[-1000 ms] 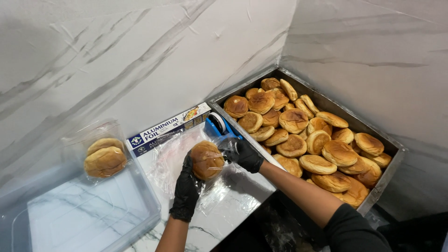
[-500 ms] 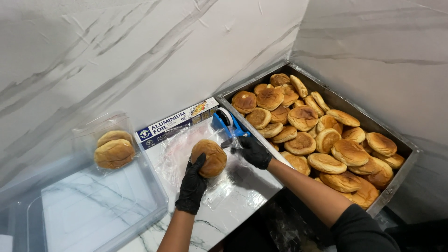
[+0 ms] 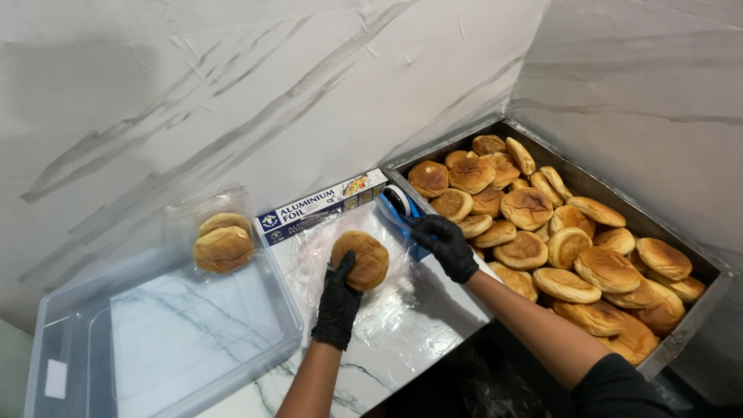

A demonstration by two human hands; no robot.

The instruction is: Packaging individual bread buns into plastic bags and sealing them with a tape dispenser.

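Note:
My left hand (image 3: 339, 300), in a black glove, presses on a round golden bun (image 3: 362, 258) lying on a sheet of clear plastic wrap (image 3: 391, 310) spread over the marble counter. My right hand (image 3: 446, 244), also gloved in black, rests on a blue tape dispenser (image 3: 397, 205) just right of the bun, at the near corner of a metal tray (image 3: 691, 323). The tray is piled with several loose buns (image 3: 569, 246). Whether the right hand grips the dispenser or only touches it is unclear.
A long foil box (image 3: 319, 205) lies against the marble wall behind the wrap. At the left stands a clear plastic bin (image 3: 166, 340); a wrapped pack of buns (image 3: 222, 242) sits at its far corner. Marble walls close the back and right.
The bun has come down from between both hands onto the wrap. My right hand let go of it and moved right to the tape dispenser.

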